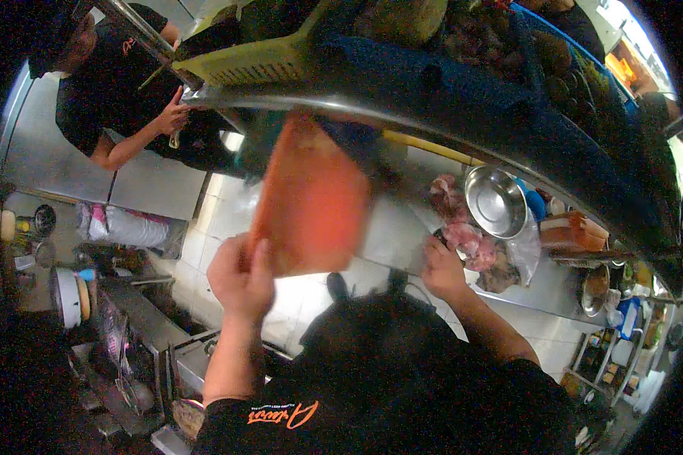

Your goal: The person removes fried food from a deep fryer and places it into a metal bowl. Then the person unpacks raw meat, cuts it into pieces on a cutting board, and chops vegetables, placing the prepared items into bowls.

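Note:
My left hand (242,276) grips the lower left edge of a red cutting board (319,210), which is tilted and blurred. To its right, my right hand (444,267) is closed around a small dark thing, perhaps a knife handle; most of it is hidden. That hand is at the steel counter (395,227), beside pieces of raw meat (472,244) lying on clear plastic. A round steel bowl (496,201) stands just beyond the meat.
Above the counter runs a steel shelf (319,105) with a yellow plastic basket (250,65) and blue crates (432,74). A co-worker (119,114) stands at the upper left, one hand at the shelf's corner. Cooking equipment (136,318) is at the lower left.

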`<state>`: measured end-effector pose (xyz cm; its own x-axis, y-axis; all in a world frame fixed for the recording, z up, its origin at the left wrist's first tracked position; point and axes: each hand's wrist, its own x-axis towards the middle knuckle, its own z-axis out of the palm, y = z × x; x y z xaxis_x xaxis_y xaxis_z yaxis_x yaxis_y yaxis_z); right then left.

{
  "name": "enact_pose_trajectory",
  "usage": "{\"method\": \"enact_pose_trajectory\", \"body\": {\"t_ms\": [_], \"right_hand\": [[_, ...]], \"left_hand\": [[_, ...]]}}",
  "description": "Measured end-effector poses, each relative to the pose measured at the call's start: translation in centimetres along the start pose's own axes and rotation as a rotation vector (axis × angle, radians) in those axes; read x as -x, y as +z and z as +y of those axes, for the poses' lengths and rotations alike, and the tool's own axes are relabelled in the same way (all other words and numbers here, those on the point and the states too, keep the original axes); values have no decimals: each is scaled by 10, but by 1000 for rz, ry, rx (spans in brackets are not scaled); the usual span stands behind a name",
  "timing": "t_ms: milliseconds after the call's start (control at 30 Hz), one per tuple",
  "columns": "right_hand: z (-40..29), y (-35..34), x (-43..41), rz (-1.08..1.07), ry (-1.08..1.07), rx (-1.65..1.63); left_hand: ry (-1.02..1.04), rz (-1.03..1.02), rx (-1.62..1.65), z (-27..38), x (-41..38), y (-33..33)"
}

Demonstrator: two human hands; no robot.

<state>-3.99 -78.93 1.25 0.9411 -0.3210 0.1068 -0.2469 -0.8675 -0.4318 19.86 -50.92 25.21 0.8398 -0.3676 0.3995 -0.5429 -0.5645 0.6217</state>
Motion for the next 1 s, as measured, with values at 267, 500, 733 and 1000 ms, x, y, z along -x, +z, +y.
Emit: {"method": "enact_pose_trajectory", "body": {"t_ms": [267,500,733,1000], "right_hand": [[7,3,0,127,251,77],[24,-4,-6,-198,353,205],[20,-61,-4,-128,500,-9],[10,-92,28,-13,509,-353]], "left_hand": [[558,-625,-53,64,46,65],[617,-922,-311,45,79,135],[498,-1029,-128,36,81,152],[669,-978,-49,-13,122,221]]}}
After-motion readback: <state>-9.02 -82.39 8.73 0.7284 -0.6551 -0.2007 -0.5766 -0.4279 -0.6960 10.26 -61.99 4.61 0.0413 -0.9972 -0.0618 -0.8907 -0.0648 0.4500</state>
